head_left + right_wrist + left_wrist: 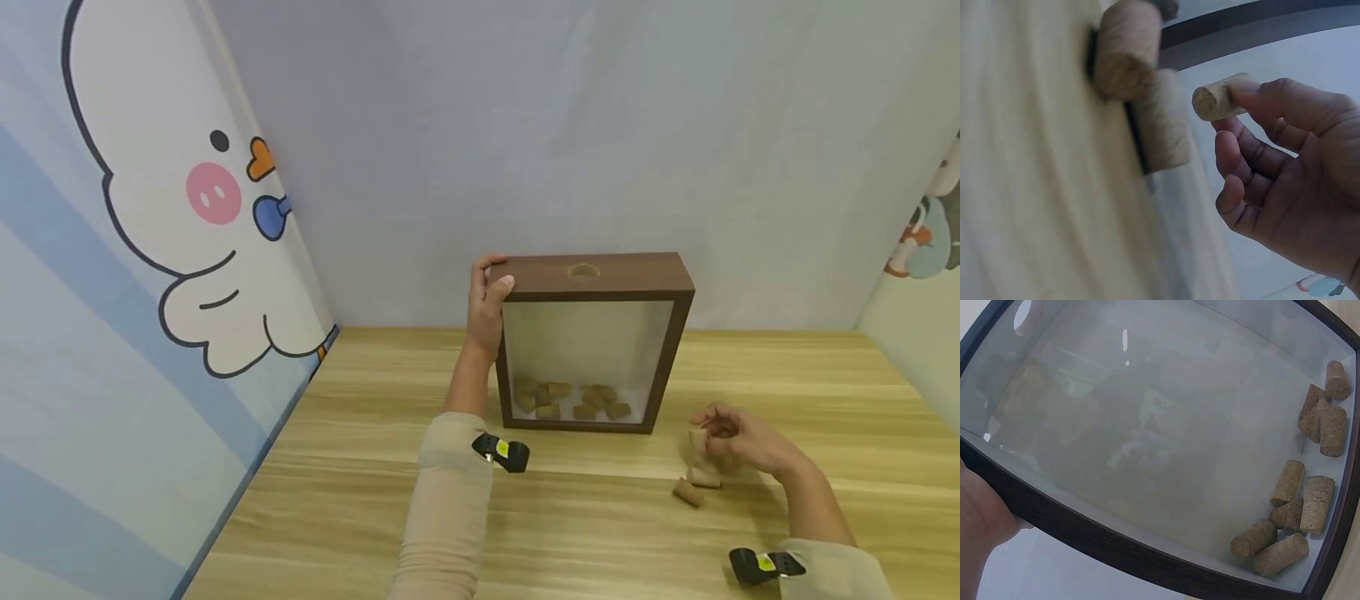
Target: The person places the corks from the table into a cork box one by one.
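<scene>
A dark wooden shadow box with a clear front stands upright on the table, a round hole in its top. Several corks lie along its bottom behind the pane. My left hand grips the box's upper left corner, thumb on the front edge of the top. To the right of the box, my right hand pinches a cork between thumb and fingers, raised over the table. Below that hand lie two loose corks, a brown cork and a paler cork, close together.
The wood-grain table runs back to a pale fabric wall. On the left a panel with a cartoon bird borders the table. Another printed panel stands at the right. Both sleeves carry a black wrist camera.
</scene>
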Demonstrator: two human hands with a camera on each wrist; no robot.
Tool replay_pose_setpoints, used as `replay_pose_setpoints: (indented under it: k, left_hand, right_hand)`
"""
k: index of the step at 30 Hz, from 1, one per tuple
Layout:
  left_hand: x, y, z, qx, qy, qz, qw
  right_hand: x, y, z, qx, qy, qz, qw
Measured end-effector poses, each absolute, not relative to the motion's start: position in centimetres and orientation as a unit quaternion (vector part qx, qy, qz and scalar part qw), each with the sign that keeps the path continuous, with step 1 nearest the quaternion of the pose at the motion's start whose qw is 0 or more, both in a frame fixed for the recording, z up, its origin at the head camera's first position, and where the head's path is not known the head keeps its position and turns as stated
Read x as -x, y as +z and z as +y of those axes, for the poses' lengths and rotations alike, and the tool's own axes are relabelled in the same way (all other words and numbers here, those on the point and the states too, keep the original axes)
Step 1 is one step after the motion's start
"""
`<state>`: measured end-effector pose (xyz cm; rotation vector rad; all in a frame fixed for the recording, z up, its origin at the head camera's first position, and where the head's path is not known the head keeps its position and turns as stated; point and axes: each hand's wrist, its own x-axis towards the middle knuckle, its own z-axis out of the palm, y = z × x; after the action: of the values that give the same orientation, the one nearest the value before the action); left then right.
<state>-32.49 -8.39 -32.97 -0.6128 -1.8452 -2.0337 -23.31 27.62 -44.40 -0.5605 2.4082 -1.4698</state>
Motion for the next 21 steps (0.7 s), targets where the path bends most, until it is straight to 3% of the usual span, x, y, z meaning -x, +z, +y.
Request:
replay_pose_setpoints:
  k: [6,21]
  left_hand:
    - [32.5,-32.9,-8.3,0.213,-0.712,-0.648,0.166]
    - [32.4,-32.7,-8.5,0.21,-0.716,-0.645,0.166]
  right_hand:
    - [22.5,-41.9,26.7,0.178,-0.511,0.833,0.117]
    - [21.2,-34.7,22.0,0.19,-0.488,0.852,0.006]
